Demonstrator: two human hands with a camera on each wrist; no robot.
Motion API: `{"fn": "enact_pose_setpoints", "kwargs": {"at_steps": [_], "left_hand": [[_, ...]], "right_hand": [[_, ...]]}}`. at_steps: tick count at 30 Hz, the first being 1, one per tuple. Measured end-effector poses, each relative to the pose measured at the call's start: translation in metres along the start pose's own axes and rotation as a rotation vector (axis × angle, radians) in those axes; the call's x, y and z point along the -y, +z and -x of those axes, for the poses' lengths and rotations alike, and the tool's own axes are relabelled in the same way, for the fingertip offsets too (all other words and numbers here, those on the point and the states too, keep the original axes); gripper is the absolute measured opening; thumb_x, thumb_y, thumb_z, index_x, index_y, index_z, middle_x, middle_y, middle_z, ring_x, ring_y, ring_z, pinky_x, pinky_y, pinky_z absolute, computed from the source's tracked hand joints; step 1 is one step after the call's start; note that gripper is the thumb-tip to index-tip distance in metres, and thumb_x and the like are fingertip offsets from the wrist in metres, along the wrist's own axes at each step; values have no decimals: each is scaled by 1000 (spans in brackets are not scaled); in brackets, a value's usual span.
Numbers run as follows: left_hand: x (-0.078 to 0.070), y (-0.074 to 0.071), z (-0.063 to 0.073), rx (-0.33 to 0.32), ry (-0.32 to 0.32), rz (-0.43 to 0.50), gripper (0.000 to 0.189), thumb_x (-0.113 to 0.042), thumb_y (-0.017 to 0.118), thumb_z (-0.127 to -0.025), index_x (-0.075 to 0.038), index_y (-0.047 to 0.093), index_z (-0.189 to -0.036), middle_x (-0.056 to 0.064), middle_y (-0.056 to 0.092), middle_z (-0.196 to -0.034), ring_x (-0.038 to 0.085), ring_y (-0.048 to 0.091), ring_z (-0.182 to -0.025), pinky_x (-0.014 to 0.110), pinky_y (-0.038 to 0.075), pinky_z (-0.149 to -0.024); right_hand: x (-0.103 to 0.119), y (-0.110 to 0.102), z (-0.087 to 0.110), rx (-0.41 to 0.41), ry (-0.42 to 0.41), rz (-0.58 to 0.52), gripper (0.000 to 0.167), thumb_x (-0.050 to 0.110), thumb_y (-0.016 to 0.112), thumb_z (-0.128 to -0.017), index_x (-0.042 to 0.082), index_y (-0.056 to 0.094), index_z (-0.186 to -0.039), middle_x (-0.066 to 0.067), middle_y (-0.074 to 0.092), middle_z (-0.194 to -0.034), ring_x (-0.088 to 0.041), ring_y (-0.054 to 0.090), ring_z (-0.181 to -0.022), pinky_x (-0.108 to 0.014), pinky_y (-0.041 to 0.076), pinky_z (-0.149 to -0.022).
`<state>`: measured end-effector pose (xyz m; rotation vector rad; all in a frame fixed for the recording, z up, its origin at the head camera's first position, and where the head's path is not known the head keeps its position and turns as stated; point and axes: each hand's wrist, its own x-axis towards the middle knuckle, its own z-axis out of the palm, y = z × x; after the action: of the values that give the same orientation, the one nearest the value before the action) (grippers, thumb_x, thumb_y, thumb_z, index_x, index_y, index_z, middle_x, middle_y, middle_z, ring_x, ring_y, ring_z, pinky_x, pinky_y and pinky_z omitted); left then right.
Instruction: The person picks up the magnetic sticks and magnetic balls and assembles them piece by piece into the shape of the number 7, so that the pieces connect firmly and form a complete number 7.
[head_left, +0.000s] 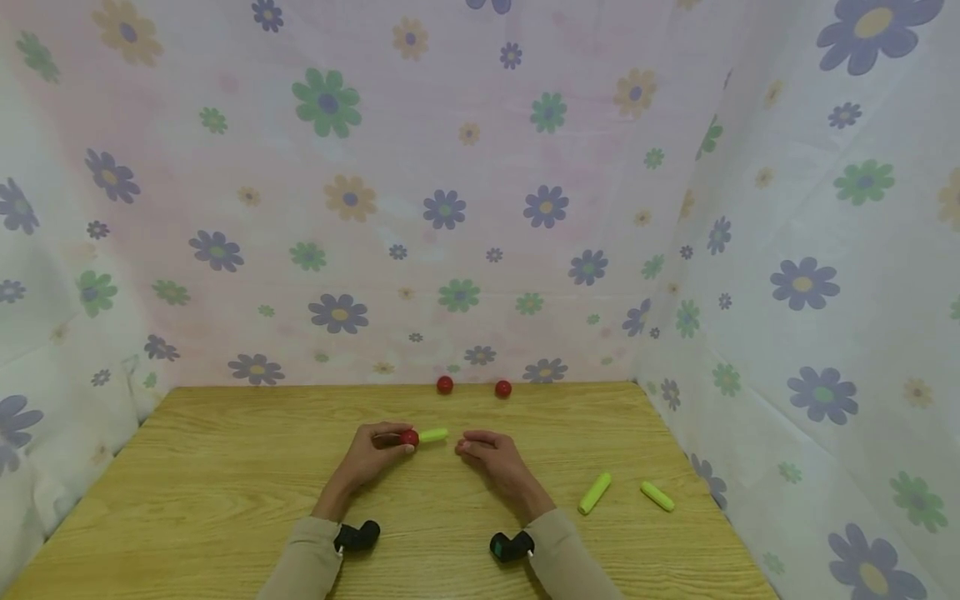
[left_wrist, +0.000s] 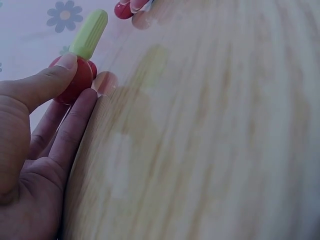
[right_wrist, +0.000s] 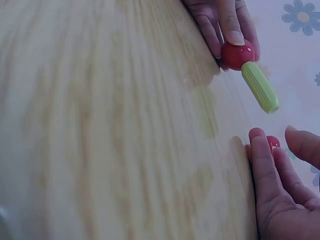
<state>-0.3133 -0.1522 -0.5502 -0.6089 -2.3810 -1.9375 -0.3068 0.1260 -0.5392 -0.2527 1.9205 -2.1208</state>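
Note:
My left hand [head_left: 372, 455] pinches a glossy red ball [left_wrist: 79, 85] between thumb and fingers, just above the wooden tabletop. From that ball a ribbed yellow-green stick [right_wrist: 260, 87] juts toward the right, its near end against the ball. Across a small gap, my right hand [head_left: 497, 460] holds nothing; its thumb stands apart from the extended fingers [right_wrist: 266, 167], which rest at the tabletop. Two more red balls, one left [head_left: 445, 385] and one right [head_left: 503, 388], lie near the table's back edge.
Two loose yellow-green sticks, one longer [head_left: 595, 493] and one shorter [head_left: 657, 497], lie on the wooden table [head_left: 225, 467] to the right of my right hand. A flowered curtain [head_left: 405, 167] hangs behind the table and along its sides. Black wrist devices [head_left: 358, 537] sit by both cuffs.

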Motion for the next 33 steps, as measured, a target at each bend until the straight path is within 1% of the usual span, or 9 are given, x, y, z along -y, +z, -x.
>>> {"fn": "enact_pose_setpoints", "kwargs": {"at_steps": [4,8,16,20,24,29,31,33], "left_hand": [[1,0,0,3,-2,10,43,-9,77,-92,8,65,-130,27,66,-124,36,68,-109,23,57,-84],[2,-1,0,-2,-7,9,44,-10,77,-91,7,66,-130,27,65,-127,35,69,-108,23,57,-84],[2,-3,3,-23,-16,-10,44,-12,78,-91,5,66,-130,24,67,-126,21,70,-106,23,57,-84],[2,-3,5,-26,-8,-13,42,-11,77,-91,5,67,-130,23,67,-125,18,70,-104,23,57,-83],[3,-2,5,-25,12,14,43,-9,76,-92,8,65,-130,26,66,-127,21,70,-105,25,59,-82],[2,0,3,-15,19,41,43,-6,76,-91,9,65,-130,29,64,-129,26,70,-108,25,59,-82],[2,0,2,-12,14,48,43,-6,76,-91,9,65,-130,29,64,-129,25,70,-108,25,59,-82],[3,-1,1,-10,7,54,44,-7,77,-91,8,65,-130,29,64,-129,22,70,-107,25,59,-82]], "right_hand": [[1,-5,0,-16,-2,-1,45,5,57,-104,-19,46,-140,-35,59,-132,-22,69,-112,-31,56,-98],[2,-10,0,-28,-11,-3,45,4,57,-104,-19,45,-140,-36,58,-132,-22,69,-112,-33,57,-98],[2,-14,-3,-50,-24,-34,45,3,58,-103,-20,45,-140,-35,60,-129,-19,71,-106,-28,59,-91],[1,-17,-4,-69,-28,-53,44,2,56,-104,-20,44,-140,-35,60,-129,-19,71,-105,-27,59,-90],[0,-23,-8,-131,-56,-80,42,0,56,-103,-20,45,-139,-36,59,-128,-17,71,-102,-25,59,-89],[-1,-35,-14,-226,-98,-93,42,-3,56,-102,-21,46,-138,-37,58,-128,-15,72,-99,-24,60,-86],[-2,-40,-18,-260,-102,-103,42,-4,55,-102,-20,45,-140,-37,57,-130,-15,72,-99,-23,59,-85],[-1,-46,-22,-284,-105,-119,43,-4,55,-102,-18,44,-142,-38,54,-134,-15,71,-100,-23,59,-86]]}}
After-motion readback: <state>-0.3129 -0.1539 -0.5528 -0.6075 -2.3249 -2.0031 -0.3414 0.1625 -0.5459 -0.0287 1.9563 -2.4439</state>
